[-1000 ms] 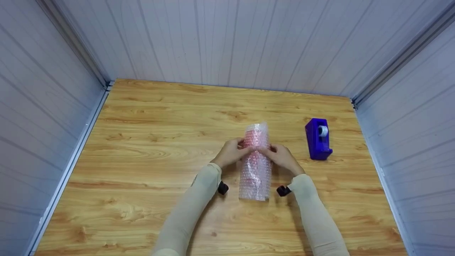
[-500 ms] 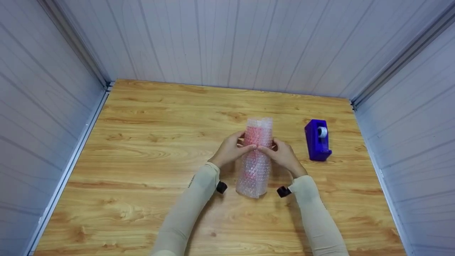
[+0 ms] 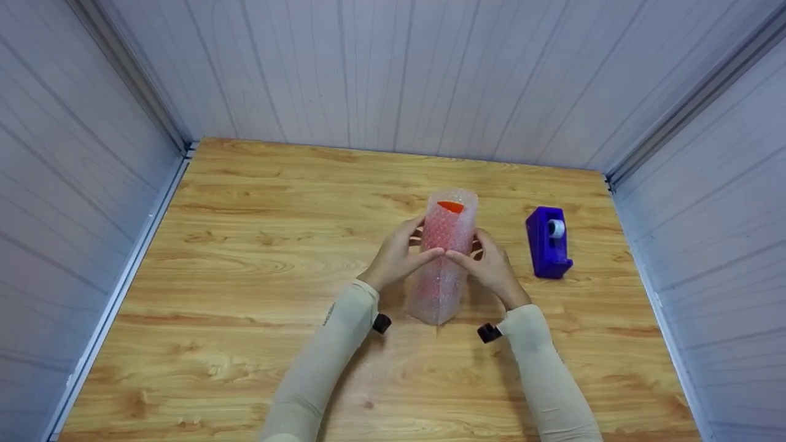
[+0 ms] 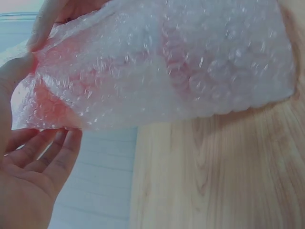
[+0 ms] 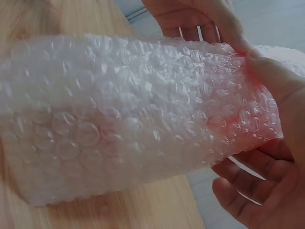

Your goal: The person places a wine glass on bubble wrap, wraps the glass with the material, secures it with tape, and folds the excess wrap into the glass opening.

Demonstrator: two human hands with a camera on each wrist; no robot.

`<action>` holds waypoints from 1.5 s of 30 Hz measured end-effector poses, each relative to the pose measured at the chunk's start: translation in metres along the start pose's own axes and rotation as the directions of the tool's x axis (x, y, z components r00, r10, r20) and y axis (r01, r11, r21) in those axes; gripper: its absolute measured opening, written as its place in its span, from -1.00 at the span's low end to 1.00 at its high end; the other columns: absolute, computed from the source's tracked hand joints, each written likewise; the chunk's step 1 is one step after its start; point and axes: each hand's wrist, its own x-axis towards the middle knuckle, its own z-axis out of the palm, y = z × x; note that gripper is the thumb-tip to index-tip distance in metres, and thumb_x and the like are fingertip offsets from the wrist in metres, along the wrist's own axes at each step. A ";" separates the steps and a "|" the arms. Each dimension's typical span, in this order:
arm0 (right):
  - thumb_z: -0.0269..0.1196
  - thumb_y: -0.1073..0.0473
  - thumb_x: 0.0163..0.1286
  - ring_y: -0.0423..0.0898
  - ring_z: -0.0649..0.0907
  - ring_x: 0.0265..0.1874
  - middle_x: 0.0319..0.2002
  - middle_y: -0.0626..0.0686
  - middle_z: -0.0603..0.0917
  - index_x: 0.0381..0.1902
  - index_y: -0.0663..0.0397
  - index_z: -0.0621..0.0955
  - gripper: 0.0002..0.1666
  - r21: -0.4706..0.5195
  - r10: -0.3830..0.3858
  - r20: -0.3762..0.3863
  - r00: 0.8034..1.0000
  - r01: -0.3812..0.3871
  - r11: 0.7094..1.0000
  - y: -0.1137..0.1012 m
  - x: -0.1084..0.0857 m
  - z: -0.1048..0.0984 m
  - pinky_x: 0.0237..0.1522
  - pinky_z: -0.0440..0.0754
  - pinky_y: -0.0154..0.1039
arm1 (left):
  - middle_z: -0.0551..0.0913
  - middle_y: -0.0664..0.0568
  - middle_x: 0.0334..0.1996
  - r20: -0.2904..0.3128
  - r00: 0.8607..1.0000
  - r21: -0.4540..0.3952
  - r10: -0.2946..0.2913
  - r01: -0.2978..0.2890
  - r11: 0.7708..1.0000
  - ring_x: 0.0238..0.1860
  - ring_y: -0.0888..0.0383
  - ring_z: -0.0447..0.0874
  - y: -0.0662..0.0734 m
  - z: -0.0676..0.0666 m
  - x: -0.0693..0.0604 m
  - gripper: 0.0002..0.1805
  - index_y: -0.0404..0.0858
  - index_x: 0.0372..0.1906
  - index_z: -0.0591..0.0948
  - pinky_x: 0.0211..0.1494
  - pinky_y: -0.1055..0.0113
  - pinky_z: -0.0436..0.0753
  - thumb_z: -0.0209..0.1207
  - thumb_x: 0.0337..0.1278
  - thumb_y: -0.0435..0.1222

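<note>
A roll of bubble wrap [image 3: 437, 288] stands tilted between the two hands, its lower end on the table. Through the layers shows a red-orange thing [image 3: 451, 207], visible at the open upper end; its kind is hidden. My left hand [image 3: 396, 255] grips the roll from the left, thumb on the near side and fingers round behind. From the right my right hand [image 3: 490, 268] holds it the same way, and the two thumb tips meet at the wrap's front. Both wrist views show bubble wrap [image 4: 214, 57] spanning the frame, with fingers [image 5: 245, 179] behind it.
A blue tape dispenser [image 3: 548, 245] with a white roll of tape [image 3: 556, 229] stands to the right of the right hand. The wood-grain table [image 3: 258, 245] is bounded by pale panel walls [image 3: 368, 73] at the back and both sides.
The wrapped roll has been tipped more upright: its upper end has risen and turned its opening into view, showing the red-orange thing inside. Both hands keep their hold.
</note>
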 end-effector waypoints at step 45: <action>0.48 0.31 0.19 0.00 0.55 0.10 0.24 0.28 0.50 0.34 0.42 0.36 -0.17 0.090 -0.297 -0.099 0.950 0.306 0.948 -0.044 -0.024 -0.005 0.06 0.57 0.16 | 0.40 0.01 0.37 -0.088 0.949 0.053 0.302 -0.298 0.953 0.28 0.16 0.44 0.014 -0.001 -0.004 -0.12 -0.23 0.49 0.28 0.26 0.16 0.54 0.42 0.13 -0.10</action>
